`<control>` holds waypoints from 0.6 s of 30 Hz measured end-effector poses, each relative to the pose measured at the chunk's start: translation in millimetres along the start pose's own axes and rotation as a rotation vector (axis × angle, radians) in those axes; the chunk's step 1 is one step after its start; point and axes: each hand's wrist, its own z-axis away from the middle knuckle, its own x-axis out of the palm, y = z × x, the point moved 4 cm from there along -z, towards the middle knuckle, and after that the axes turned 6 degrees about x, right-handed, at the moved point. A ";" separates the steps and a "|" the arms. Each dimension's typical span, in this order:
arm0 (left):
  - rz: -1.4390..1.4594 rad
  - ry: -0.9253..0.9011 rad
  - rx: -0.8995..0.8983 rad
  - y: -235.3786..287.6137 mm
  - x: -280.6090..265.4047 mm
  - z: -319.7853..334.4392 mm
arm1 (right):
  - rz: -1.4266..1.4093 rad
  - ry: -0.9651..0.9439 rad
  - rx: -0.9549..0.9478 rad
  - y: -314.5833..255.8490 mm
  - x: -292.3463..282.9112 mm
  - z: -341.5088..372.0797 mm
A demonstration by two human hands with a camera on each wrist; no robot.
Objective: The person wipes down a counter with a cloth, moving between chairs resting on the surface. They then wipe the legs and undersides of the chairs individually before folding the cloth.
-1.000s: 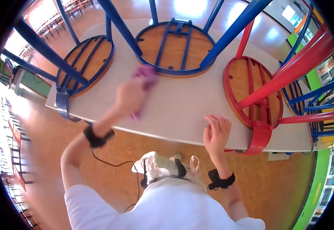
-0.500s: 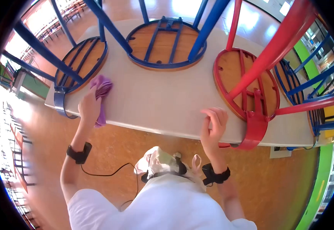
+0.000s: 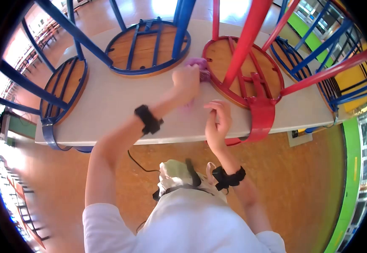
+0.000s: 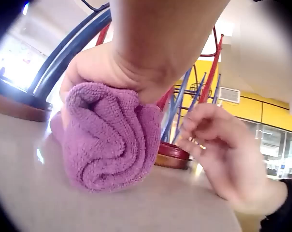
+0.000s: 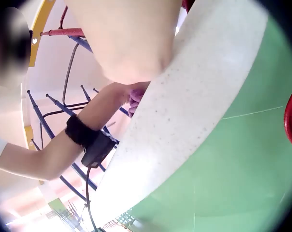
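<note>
My left hand (image 3: 186,80) grips a crumpled purple cloth (image 3: 198,67) against the pale tabletop (image 3: 120,105), beside the red stool (image 3: 251,67). In the left wrist view the folded cloth (image 4: 109,140) bulges out under the palm of the left hand (image 4: 97,67). My right hand (image 3: 218,124) is over the table's near edge, its fingers loosely bent with nothing in them, just below the red stool. The right wrist view shows the left hand (image 5: 121,92) on the cloth (image 5: 135,99), partly hidden behind the right hand (image 5: 131,43).
Upturned stools stand seat-down on the table: a blue one (image 3: 149,48) at the middle, another blue one (image 3: 65,86) at the left, and more blue ones (image 3: 291,57) at the right. Their legs stick up and outward. A cable (image 3: 141,166) hangs near my body.
My left hand moved left with the cloth, then swept right across the table to the red stool. The view has shifted rightward; the right hand remains by the near edge, fingers still loosely bent.
</note>
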 end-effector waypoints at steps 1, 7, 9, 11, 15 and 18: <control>0.010 -0.004 0.014 -4.7 0.3 -11.0 | 0.015 0.010 0.003 1.9 0.3 0.6; 0.120 -0.166 0.106 -16.5 -29.0 30.4 | 0.112 -0.166 -0.074 0.2 8.4 -1.2; 0.174 -0.242 0.070 -5.6 -46.8 82.3 | 0.115 -0.147 -0.081 -0.6 10.0 -1.6; 0.235 -0.260 0.249 11.2 -83.7 141.5 | 0.104 -0.153 -0.182 -3.1 9.8 1.4; 0.201 -0.364 0.183 13.6 -80.8 140.4 | -0.008 -0.067 0.005 1.2 3.4 0.3; 0.162 -0.245 0.300 36.7 -49.2 98.7 | -0.082 0.037 0.004 4.1 -1.0 2.1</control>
